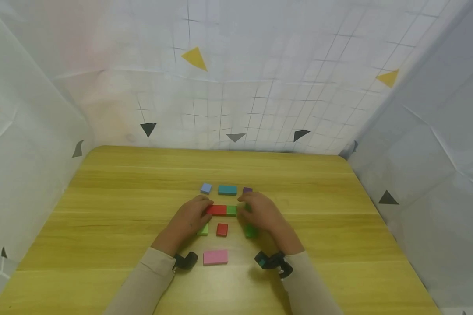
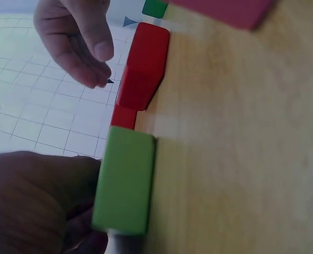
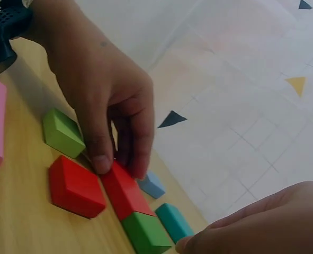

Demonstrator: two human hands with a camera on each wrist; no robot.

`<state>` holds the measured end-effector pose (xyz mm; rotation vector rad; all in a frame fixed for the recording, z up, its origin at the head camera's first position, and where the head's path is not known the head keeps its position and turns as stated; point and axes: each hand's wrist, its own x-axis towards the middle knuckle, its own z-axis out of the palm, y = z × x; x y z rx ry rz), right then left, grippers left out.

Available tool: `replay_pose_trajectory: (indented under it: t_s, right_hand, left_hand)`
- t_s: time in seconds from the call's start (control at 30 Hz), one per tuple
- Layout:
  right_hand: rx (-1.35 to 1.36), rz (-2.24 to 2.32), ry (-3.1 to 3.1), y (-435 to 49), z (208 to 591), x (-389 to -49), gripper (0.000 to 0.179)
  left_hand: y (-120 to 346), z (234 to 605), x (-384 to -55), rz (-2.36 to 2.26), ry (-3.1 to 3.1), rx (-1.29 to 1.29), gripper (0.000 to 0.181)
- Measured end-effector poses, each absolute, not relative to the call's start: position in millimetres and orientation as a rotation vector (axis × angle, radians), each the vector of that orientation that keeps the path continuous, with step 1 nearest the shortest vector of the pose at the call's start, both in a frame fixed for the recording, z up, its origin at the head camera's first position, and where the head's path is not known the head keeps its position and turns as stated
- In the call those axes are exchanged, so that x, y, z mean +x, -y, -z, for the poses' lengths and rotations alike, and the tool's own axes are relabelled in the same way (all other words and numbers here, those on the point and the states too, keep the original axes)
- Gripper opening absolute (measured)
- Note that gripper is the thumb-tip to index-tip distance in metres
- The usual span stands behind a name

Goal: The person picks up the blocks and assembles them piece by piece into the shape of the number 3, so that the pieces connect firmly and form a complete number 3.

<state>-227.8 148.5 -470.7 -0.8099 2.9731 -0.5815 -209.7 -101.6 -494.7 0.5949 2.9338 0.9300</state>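
A long red block (image 1: 217,210) lies on the table, its left end pinched between the thumb and fingers of my left hand (image 1: 187,218). Against its right end sits a small green block (image 1: 231,211). My right hand (image 1: 263,212) hovers just right of that block, fingers loosely curved with nothing between them in the left wrist view. Partly beneath the right hand is a darker green block (image 1: 251,231). Near the left hand's thumb lies a light green block (image 3: 62,132), partly covered in the head view. A red square block (image 1: 222,229) stands in front of the long one.
Behind the row are a light blue block (image 1: 206,188), a teal block (image 1: 227,190) and a purple block (image 1: 247,190). A pink block (image 1: 215,257) lies nearer, between the forearms. White patterned sheets (image 1: 236,96) hang around the wooden table (image 1: 122,188).
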Motion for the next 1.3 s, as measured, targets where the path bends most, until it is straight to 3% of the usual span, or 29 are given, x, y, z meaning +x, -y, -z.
replay_pose_trajectory:
  t_s: [0.3, 1.3]
  right_hand:
    - [-0.676, 0.603, -2.898, -158, 462, -229, 0.033]
    - [-0.615, 0.566, -2.828, -171, 458, -235, 0.034]
  left_hand:
    - [102, 494, -210, -0.915, -2.921, 0.588, 0.036]
    - [102, 494, -211, -0.914, -2.93, 0.618, 0.037]
